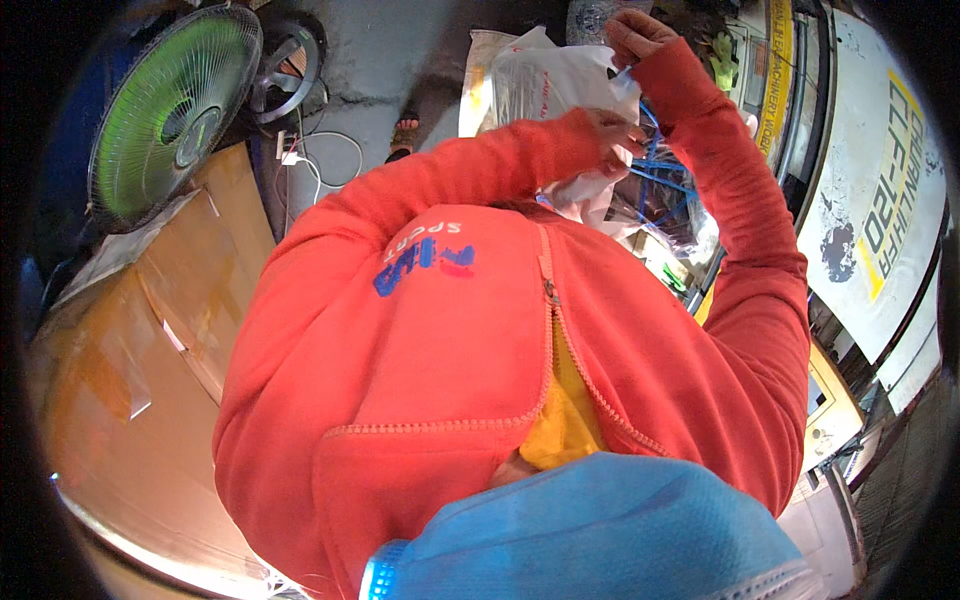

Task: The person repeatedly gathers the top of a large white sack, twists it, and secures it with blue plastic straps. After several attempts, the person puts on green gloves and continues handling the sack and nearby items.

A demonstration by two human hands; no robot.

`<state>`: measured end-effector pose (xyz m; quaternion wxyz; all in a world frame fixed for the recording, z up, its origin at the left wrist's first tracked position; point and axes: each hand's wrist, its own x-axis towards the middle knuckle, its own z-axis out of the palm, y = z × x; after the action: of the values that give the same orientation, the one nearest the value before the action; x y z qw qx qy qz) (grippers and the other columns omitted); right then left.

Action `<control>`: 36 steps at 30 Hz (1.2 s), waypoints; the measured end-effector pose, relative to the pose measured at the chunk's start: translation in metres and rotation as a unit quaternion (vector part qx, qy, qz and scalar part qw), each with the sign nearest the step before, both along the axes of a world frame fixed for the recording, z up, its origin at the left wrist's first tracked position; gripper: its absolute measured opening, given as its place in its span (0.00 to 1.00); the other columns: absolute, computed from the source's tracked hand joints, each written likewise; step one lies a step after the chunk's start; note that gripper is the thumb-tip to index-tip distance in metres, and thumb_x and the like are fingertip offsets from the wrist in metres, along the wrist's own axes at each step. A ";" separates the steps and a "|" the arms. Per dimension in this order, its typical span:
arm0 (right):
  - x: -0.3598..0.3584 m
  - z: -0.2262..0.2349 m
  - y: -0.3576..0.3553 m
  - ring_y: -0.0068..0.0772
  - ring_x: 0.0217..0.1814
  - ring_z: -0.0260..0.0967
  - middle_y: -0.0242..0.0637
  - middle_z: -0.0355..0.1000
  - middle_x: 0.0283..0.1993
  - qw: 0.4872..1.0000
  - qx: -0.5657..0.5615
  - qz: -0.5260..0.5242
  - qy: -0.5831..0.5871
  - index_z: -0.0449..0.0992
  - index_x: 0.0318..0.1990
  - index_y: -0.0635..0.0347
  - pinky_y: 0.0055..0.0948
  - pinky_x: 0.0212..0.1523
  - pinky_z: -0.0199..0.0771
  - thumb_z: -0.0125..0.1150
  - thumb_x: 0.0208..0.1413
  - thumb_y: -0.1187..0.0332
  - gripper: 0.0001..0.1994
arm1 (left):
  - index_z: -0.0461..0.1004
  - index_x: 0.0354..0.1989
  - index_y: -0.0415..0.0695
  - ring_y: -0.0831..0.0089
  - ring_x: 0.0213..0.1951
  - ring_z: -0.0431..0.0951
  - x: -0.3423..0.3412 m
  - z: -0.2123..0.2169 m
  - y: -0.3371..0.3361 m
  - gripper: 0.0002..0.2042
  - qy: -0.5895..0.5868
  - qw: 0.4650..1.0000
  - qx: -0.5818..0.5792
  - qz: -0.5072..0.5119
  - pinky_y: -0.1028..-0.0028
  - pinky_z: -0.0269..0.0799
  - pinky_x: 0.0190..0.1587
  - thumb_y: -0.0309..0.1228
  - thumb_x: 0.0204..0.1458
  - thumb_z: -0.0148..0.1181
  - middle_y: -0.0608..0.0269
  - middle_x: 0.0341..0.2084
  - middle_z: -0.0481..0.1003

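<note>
A white plastic bag (560, 75) with red print stands gathered in front of me at the far side, its film spreading down below my hands. My left hand (618, 135) has its fingers curled at the bag's near right side, gripping the film. Farther off, my right hand (640, 38) is raised beside the bag's upper edge, its fingertips drawn together in a pinch. Whatever they pinch is too small to make out. Under my right forearm lie blue strands (660, 180) over clear plastic wrap, partly hidden by my sleeve.
A green-bladed floor fan (175, 115) stands at the left, with a white plug and cable (292, 158) near its round base. Brown cardboard (130, 370) covers the left side. A white machine panel (880, 190) rises at the right, with a yellow-edged strip beside it.
</note>
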<state>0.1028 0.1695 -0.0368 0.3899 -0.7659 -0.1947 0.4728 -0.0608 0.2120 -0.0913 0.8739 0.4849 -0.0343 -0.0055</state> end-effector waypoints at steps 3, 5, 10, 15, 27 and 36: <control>-0.017 0.024 0.004 0.23 0.31 0.64 0.28 0.68 0.29 0.995 -0.062 0.023 -0.075 0.71 0.34 0.59 0.25 0.33 0.65 0.51 0.55 0.65 0.07 | 0.67 0.45 0.39 0.57 0.41 0.73 0.009 -0.013 0.036 0.17 0.055 0.946 0.232 0.219 0.65 0.68 0.42 0.39 0.55 0.44 0.47 0.39 0.71; -0.023 0.032 0.009 0.20 0.28 0.58 0.27 0.64 0.25 0.992 -0.025 0.049 -0.115 0.71 0.33 0.59 0.23 0.29 0.62 0.51 0.55 0.63 0.09 | 0.68 0.43 0.39 0.55 0.39 0.73 0.026 -0.019 0.033 0.16 -0.107 0.910 0.324 0.236 0.66 0.68 0.42 0.39 0.55 0.44 0.51 0.35 0.73; -0.006 0.061 -0.013 0.29 0.32 0.63 0.31 0.67 0.31 0.980 0.012 0.041 -0.196 0.71 0.36 0.58 0.28 0.33 0.65 0.52 0.54 0.64 0.08 | 0.70 0.32 0.38 0.61 0.26 0.73 0.050 -0.028 0.010 0.13 -0.201 0.864 0.341 0.310 0.71 0.69 0.35 0.36 0.55 0.46 0.54 0.20 0.72; -0.017 0.089 -0.111 0.38 0.36 0.67 0.36 0.69 0.37 0.905 -0.134 0.067 -0.397 0.70 0.40 0.58 0.33 0.37 0.67 0.52 0.53 0.65 0.10 | 0.67 0.30 0.40 0.64 0.27 0.71 0.056 -0.044 0.017 0.08 -0.080 0.953 0.182 0.228 0.71 0.68 0.33 0.32 0.49 0.52 0.61 0.22 0.70; -0.053 0.003 -0.208 0.43 0.38 0.71 0.42 0.73 0.35 0.872 -0.109 0.028 -0.477 0.74 0.36 0.58 0.33 0.37 0.70 0.56 0.50 0.68 0.07 | 0.64 0.22 0.44 0.82 0.16 0.57 0.084 -0.026 -0.002 0.14 0.156 0.979 0.001 0.128 0.78 0.54 0.19 0.36 0.57 0.42 0.73 0.13 0.57; -0.036 -0.018 -0.195 0.43 0.33 0.72 0.42 0.73 0.32 0.881 0.068 0.120 -0.453 0.73 0.39 0.59 0.32 0.32 0.72 0.55 0.50 0.71 0.08 | 0.68 0.24 0.36 0.84 0.19 0.58 0.081 0.028 -0.061 0.15 0.061 0.967 0.171 0.179 0.77 0.57 0.21 0.35 0.56 0.45 0.73 0.13 0.62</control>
<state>0.0664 -0.0254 -0.0551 0.2503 -0.8388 -0.4723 0.1032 0.0198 0.1506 -0.0630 0.7650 0.6244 0.1082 0.1153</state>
